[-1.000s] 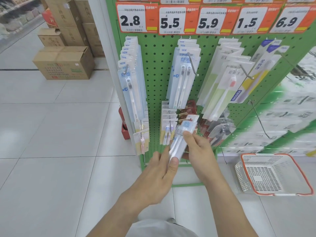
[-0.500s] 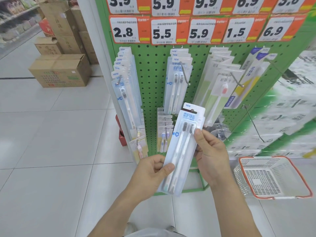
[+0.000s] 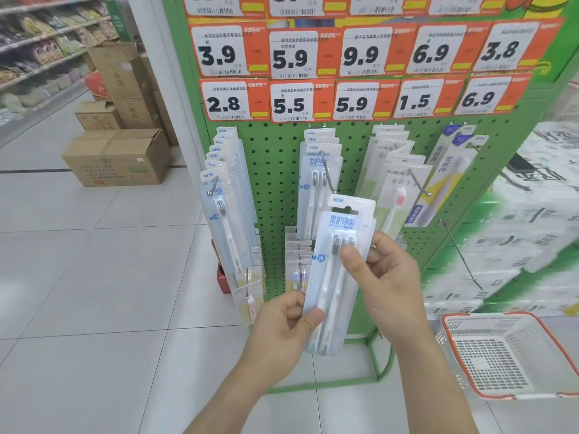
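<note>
A pale blue twin toothbrush pack [image 3: 336, 277] stands nearly upright in front of the green pegboard rack [image 3: 275, 170]. My left hand [image 3: 283, 333] pinches its lower left edge, thumb on the front. My right hand [image 3: 387, 283] holds its upper right side, thumb pressed over the brush heads. Matching packs [image 3: 318, 183] hang on a hook just above and behind it. The pack's hang hole sits a little below that hook's tip.
More toothbrush packs hang at left [image 3: 227, 198] and right [image 3: 398, 183], under orange price tags [image 3: 294, 101]. A red-rimmed white basket [image 3: 507, 355] sits on the floor at right. Cardboard boxes [image 3: 119, 158] stack at back left. White floor tiles spread to the left.
Both hands lifted the toothbrush pack from low by the rack's bottom hooks up toward the middle hook. My view tilted upward, showing more price tags.
</note>
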{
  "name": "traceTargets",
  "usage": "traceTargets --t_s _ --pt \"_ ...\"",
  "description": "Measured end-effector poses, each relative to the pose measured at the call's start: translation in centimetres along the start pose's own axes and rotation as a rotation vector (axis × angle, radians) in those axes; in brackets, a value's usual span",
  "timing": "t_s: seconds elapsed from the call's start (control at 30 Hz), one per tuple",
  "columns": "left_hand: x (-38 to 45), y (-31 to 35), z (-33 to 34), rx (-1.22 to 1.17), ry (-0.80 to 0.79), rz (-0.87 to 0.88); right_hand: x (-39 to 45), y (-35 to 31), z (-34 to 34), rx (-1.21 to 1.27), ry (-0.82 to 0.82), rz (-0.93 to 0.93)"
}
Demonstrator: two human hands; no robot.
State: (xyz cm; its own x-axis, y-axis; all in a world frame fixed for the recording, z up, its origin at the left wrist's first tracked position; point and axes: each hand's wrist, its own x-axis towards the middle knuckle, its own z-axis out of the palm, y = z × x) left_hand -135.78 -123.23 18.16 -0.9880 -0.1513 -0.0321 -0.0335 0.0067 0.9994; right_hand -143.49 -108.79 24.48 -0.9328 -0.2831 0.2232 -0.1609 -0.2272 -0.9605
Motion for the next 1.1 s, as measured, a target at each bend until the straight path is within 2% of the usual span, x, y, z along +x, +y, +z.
traceTargets --t_s 0.2,0.57,0.93,1.03,1.1 --pt "0.8 0.3 -0.1 -0.088 0.018 0.015 1.5 -0.8 0.9 -0.026 0.007 -0.016" --pt "1.5 -0.1 -0.9 -0.064 -0.025 0.012 2.8 -0.5 1.1 -0.086 -0.001 0.056" --pt "6.6 0.9 -1.5 0.122 0.084 0.039 5.3 0.5 1.4 -0.298 0.01 0.074" --pt "8.0 0.6 -2.0 0.225 0.095 0.089 5.9 0.4 1.1 -0.264 -0.014 0.048" --pt "8.5 0.2 -2.2 0.277 0.086 0.086 6.7 0.6 0.9 -0.177 0.05 0.055"
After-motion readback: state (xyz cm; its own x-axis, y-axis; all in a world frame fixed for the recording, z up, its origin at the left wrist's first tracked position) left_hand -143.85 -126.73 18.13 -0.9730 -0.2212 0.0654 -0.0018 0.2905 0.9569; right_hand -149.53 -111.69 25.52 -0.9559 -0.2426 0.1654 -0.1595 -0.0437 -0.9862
